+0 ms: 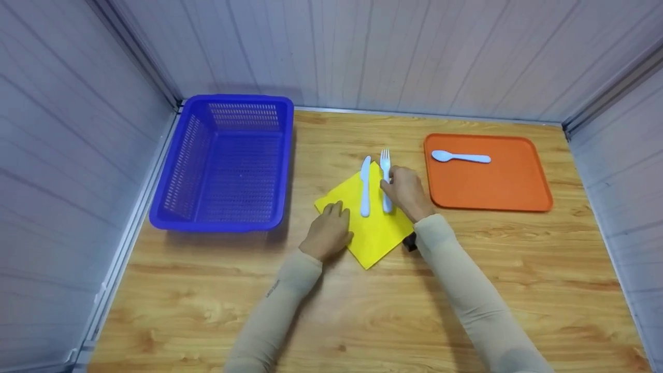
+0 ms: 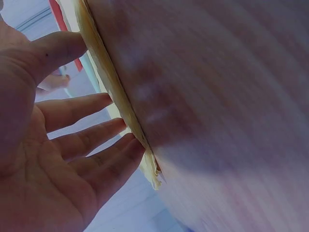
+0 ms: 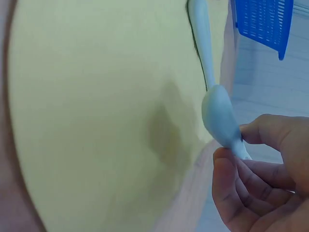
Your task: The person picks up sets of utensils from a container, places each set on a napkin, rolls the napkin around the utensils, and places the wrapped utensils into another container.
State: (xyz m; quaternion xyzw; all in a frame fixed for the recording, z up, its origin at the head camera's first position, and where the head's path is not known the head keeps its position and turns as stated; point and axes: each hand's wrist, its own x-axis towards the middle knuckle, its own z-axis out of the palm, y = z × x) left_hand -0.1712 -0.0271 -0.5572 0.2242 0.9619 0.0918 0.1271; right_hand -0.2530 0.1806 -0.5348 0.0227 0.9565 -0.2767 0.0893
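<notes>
A yellow napkin (image 1: pixel 370 241) lies turned cornerwise on the wooden table. On its upper part is a pale plastic knife (image 1: pixel 365 192), tip pointing away. My right hand (image 1: pixel 408 194) pinches a matching fork (image 1: pixel 385 161) between thumb and fingers, to the right of the knife and roughly parallel to it. In the right wrist view the fork's handle (image 3: pixel 219 116) looks tilted over the napkin, with the knife (image 3: pixel 201 43) beyond it. My left hand (image 1: pixel 327 233) rests at the napkin's left edge. In the left wrist view its fingertips (image 2: pixel 130 145) touch that edge, fingers extended.
A blue perforated basket (image 1: pixel 286 171) stands on the left. At the right lies an orange tray (image 1: pixel 492 189) bearing a pale spoon (image 1: pixel 469 157). A small black object (image 1: pixel 409 242) shows beside the napkin, partly under my right forearm. Pale panel walls (image 1: pixel 362 57) enclose the table.
</notes>
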